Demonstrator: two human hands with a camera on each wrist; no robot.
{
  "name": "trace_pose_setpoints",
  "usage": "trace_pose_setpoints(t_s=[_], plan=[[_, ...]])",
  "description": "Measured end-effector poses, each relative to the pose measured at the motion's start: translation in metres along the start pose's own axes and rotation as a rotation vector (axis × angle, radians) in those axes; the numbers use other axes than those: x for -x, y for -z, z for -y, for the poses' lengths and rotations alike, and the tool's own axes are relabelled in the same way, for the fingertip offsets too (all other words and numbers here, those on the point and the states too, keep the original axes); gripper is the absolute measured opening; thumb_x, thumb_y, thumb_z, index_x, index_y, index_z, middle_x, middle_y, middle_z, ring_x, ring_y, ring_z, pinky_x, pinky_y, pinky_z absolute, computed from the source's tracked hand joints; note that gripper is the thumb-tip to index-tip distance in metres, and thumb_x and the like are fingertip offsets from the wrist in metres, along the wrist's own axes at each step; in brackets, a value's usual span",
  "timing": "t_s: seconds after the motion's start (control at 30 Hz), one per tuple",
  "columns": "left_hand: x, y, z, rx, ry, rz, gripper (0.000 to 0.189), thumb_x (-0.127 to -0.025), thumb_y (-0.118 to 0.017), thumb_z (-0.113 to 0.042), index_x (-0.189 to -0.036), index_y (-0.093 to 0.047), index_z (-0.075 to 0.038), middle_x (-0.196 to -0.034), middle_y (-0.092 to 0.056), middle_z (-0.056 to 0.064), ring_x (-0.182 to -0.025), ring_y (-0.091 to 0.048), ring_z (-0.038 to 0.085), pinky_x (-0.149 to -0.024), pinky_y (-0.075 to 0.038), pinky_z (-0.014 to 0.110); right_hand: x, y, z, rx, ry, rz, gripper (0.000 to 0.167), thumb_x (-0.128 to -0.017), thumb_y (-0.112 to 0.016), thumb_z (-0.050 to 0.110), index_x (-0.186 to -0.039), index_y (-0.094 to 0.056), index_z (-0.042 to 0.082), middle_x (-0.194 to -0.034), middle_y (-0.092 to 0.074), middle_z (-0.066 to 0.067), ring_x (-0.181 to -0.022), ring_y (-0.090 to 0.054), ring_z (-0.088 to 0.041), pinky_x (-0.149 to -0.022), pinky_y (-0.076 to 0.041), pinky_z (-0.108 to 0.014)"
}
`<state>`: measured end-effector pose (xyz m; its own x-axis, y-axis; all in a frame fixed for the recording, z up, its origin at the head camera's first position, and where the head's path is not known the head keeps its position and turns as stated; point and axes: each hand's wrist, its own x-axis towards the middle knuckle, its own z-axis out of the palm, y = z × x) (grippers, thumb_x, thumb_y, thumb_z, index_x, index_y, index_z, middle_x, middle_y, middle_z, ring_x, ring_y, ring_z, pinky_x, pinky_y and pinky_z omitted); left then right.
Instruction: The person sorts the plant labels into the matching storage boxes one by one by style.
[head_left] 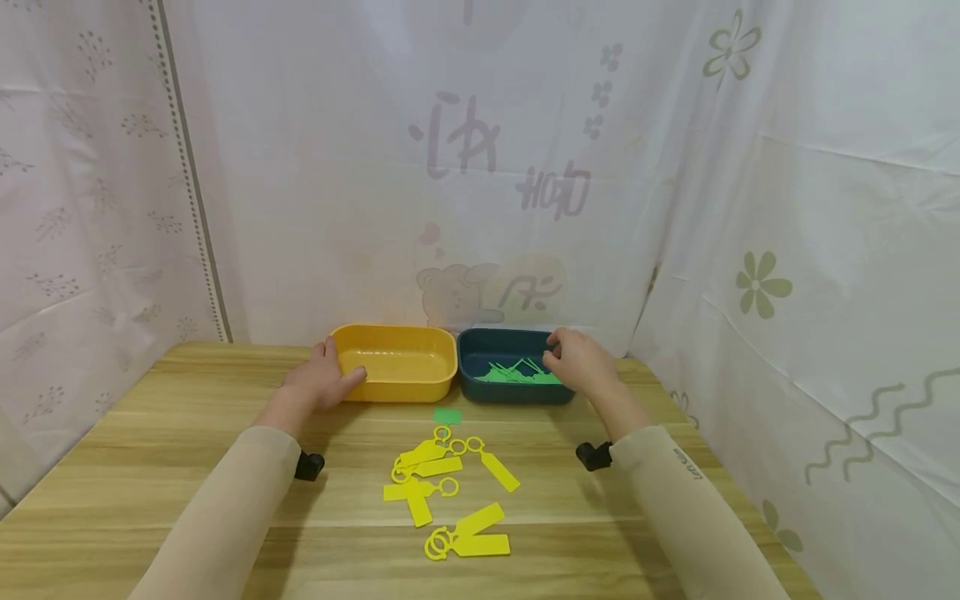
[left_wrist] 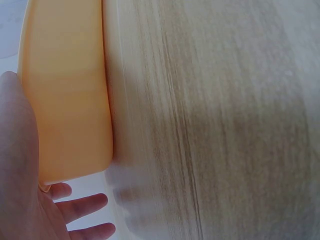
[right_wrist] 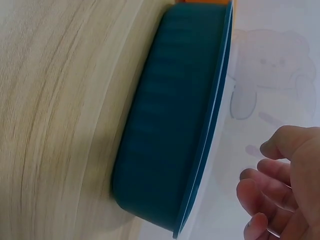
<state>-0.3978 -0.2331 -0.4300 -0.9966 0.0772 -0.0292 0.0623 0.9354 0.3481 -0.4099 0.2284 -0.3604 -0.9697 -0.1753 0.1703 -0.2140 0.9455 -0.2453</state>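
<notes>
My left hand [head_left: 321, 377] is at the left end of a yellow plastic bin [head_left: 397, 392]. Its thumb lies along the rim, while the fingers [left_wrist: 82, 207] stretch out past the bin's end. Over the right end of a dark teal bin [head_left: 517, 392] is my right hand [head_left: 581, 360], loosely curled around nothing. The right wrist view puts its fingers [right_wrist: 275, 185] apart from the teal bin's rim. Thin green pieces [head_left: 517, 373] lie heaped inside the teal bin. The yellow bin shows only its bare inside.
Several yellow tags with ring ends [head_left: 480, 546] lie scattered on the wooden table [head_left: 345, 500], some overlapping. A small green piece [head_left: 447, 415] rests in front of the bins, which stand side by side. A printed white curtain [head_left: 480, 208] hangs behind the table and along its sides.
</notes>
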Motion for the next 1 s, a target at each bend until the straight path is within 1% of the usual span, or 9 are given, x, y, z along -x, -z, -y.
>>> trace_pose_setpoints(t_s=[0.13,0.3,0.57,0.73,0.83,1.0], plan=[[0.001,-0.001,0.000,0.000,0.001,0.000,0.110,-0.108,-0.037,-0.066,-0.169,0.005,0.015,-0.176,-0.009,0.041,-0.145,-0.049,0.064,-0.115,-0.044,0.075,0.002,-0.002,0.008,0.013,0.025,-0.002,0.040,-0.109,-0.062,0.034,-0.138,-0.068,0.008,-0.118,-0.077,-0.011,-0.098,-0.072,-0.028,-0.088,-0.061,-0.049],[0.002,-0.001,0.000,0.000,0.001,-0.004,0.110,-0.108,-0.037,-0.066,-0.169,0.005,0.015,-0.176,-0.009,0.042,-0.143,-0.050,0.064,-0.115,-0.045,0.074,0.004,-0.005,0.022,0.021,0.065,-0.001,0.038,-0.108,-0.064,0.033,-0.136,-0.070,0.009,-0.117,-0.078,-0.009,-0.098,-0.073,-0.027,-0.088,-0.062,-0.048],[0.002,-0.001,0.000,0.001,-0.003,-0.003,0.109,-0.108,-0.036,-0.066,-0.169,0.006,0.015,-0.176,-0.009,0.042,-0.144,-0.050,0.064,-0.116,-0.045,0.072,0.010,-0.009,0.052,0.041,0.107,0.037,0.037,-0.109,-0.064,0.036,-0.137,-0.070,0.013,-0.124,-0.077,-0.004,-0.102,-0.074,-0.024,-0.088,-0.062,-0.046],[0.002,0.001,0.000,-0.002,-0.003,-0.005,0.109,-0.108,-0.036,-0.066,-0.169,0.005,0.015,-0.176,-0.009,0.041,-0.143,-0.051,0.064,-0.115,-0.046,0.072,0.012,-0.017,0.069,0.040,0.152,0.032,0.033,-0.107,-0.066,0.034,-0.134,-0.072,0.015,-0.122,-0.076,-0.002,-0.099,-0.073,-0.021,-0.084,-0.062,-0.043],[0.003,0.002,-0.001,0.003,0.000,-0.006,0.109,-0.108,-0.037,-0.066,-0.169,0.005,0.014,-0.176,-0.010,0.041,-0.143,-0.051,0.063,-0.115,-0.046,0.072,0.014,-0.023,0.078,0.051,0.186,0.035,0.031,-0.107,-0.065,0.034,-0.131,-0.073,0.017,-0.120,-0.076,-0.001,-0.100,-0.072,-0.020,-0.085,-0.061,-0.042],[0.003,0.002,-0.001,0.011,0.000,-0.008,0.108,-0.109,-0.039,-0.064,-0.170,0.004,0.014,-0.177,-0.011,0.040,-0.144,-0.050,0.064,-0.116,-0.045,0.072,0.015,-0.034,0.092,0.068,0.249,0.079,0.027,-0.106,-0.069,0.034,-0.127,-0.075,0.018,-0.117,-0.076,-0.001,-0.100,-0.071,-0.020,-0.088,-0.061,-0.043]])
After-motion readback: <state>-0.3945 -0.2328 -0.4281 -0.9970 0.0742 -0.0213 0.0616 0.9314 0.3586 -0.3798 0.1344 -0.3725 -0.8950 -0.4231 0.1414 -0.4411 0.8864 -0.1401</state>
